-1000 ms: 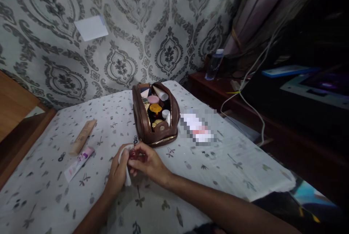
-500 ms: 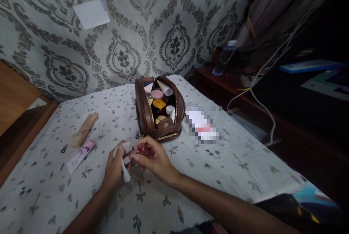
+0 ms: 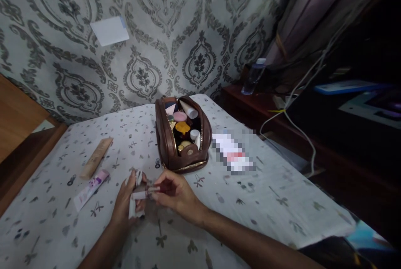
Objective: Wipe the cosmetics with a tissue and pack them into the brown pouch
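My left hand [image 3: 123,200] is curled around a crumpled white tissue [image 3: 132,209]. Thumb and fingers of my right hand [image 3: 178,196] pinch a small slim tube [image 3: 153,189] with pinkish and pale parts, like a lip gloss. Its pale end reaches into my left hand, against or close to the tissue; blur hides the exact contact. Just beyond my hands stands an unzipped brown cosmetic bag [image 3: 183,163], filled with several jars, tubes and a pink round case [image 3: 179,117].
On the patterned white sheet [image 3: 194,252] at left lie a tan tube [image 3: 96,158] and a pink-and-white tube [image 3: 90,189]. A pixelated white-and-red item [image 3: 233,154] lies right of the bag. A water bottle [image 3: 253,77] and white cables [image 3: 302,125] are at the right.
My right hand has shifted slightly, and the slim tube now lies more level, its pale part showing more. My left hand has turned, its fingers spread more around the tissue. The view has tilted up slightly.
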Demonstrator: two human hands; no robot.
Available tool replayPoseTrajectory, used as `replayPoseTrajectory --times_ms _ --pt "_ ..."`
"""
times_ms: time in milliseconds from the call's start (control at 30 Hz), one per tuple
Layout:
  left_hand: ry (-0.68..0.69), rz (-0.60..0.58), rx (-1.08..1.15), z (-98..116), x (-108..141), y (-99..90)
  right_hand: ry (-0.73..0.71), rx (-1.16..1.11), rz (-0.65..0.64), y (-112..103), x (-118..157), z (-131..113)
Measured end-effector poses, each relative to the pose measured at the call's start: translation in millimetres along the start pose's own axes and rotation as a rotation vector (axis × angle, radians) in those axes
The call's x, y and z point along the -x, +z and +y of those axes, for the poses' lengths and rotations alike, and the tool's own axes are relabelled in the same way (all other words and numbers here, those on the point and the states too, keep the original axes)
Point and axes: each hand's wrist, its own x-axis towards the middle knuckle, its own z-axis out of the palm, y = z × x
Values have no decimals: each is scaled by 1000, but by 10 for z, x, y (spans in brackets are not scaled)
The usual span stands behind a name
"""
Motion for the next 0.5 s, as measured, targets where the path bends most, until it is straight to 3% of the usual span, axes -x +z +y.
replayPoseTrajectory --times_ms 133,200,267,367,433,500 --pt "175 75 -45 308 -37 -5 -70 77 -6 -12 65 -114" --pt "322 97 -128 595 -112 24 -156 107 28 -30 101 -229" --pt "589 81 -396 940 -236 116 -240 88 59 -61 137 -365" --pt "987 -86 -812 1447 -494 409 -358 52 138 -138 188 -575" --pt "1120 -214 -1122 1707 -695 674 -448 27 240 -209 219 -705" --pt "1158 -262 -1407 1880 -905 938 -531 -12 369 -295 247 -825"
